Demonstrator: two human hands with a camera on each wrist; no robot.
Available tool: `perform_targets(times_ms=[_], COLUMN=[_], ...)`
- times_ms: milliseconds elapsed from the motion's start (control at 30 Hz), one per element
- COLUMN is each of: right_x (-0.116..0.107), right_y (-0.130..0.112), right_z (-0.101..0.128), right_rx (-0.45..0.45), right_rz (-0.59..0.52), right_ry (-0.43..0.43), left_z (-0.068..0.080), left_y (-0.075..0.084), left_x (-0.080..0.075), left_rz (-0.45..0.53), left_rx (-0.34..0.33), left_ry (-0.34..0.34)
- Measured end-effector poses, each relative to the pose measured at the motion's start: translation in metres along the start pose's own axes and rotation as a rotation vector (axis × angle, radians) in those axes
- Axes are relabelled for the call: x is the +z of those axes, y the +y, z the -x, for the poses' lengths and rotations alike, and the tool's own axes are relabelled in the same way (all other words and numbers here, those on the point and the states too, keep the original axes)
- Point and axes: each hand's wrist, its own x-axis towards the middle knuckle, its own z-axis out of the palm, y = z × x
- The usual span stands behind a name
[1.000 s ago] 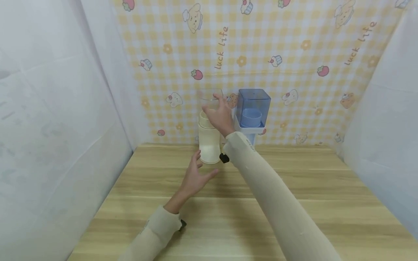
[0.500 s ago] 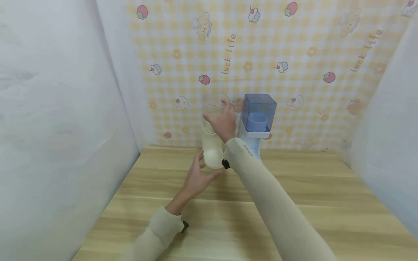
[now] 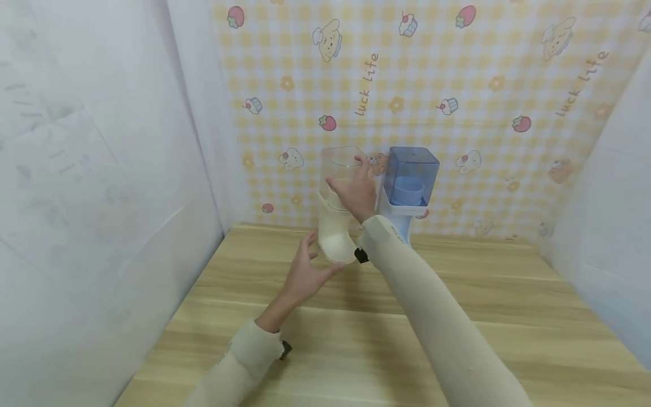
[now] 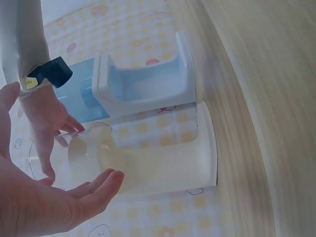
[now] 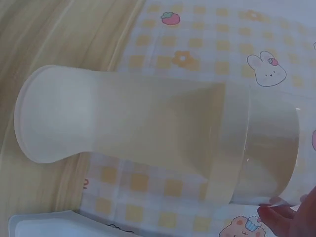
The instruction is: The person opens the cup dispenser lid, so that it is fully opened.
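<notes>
White sheeting [image 3: 102, 169] is hung at left. The left hand [image 3: 305, 277], fingers spread, is held just beside the cream dispenser base [image 3: 335, 240], apparently for steadying. The clear container [image 3: 342, 169] on top is gripped at its rim by the right hand [image 3: 356, 189]. A blue dispenser [image 3: 409, 181] is stood just right, on the wooden table [image 3: 483, 316], before checked cloth [image 3: 483, 85].

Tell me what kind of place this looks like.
Probably a small staged recording booth, not a real kitchen: white sheets hang at the sides, a cartoon gingham cloth forms the back, and only a cream dispenser and a blue dispenser stand on the wooden table.
</notes>
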Motion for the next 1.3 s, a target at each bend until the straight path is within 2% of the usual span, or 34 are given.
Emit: perform_targets(times_ms=[300,567,933,1300], right_x=[-0.009,-0.022,-0.057,-0.08], right_y=[0.006,0.009,0.005,0.011], right_z=[0.012,0.019,0.029,0.038], right_rx=[-0.028,-0.045,-0.061,-0.096], right_rz=[-0.132,-0.214,-0.272,-0.317], right_ry=[-0.076,-0.138,-0.239,-0.316], left_z=[0.008,0.012,0.02,0.026], left_y=[-0.003,-0.003,0.0,0.009], left_x=[-0.004,-0.007,-0.011,-0.017], left_rz=[-0.024,-0.045,-0.091,-0.142], left_rx=[-0.026,-0.015,0.07,0.021], left_ry=[0.007,-0.004,-0.081,-0.068])
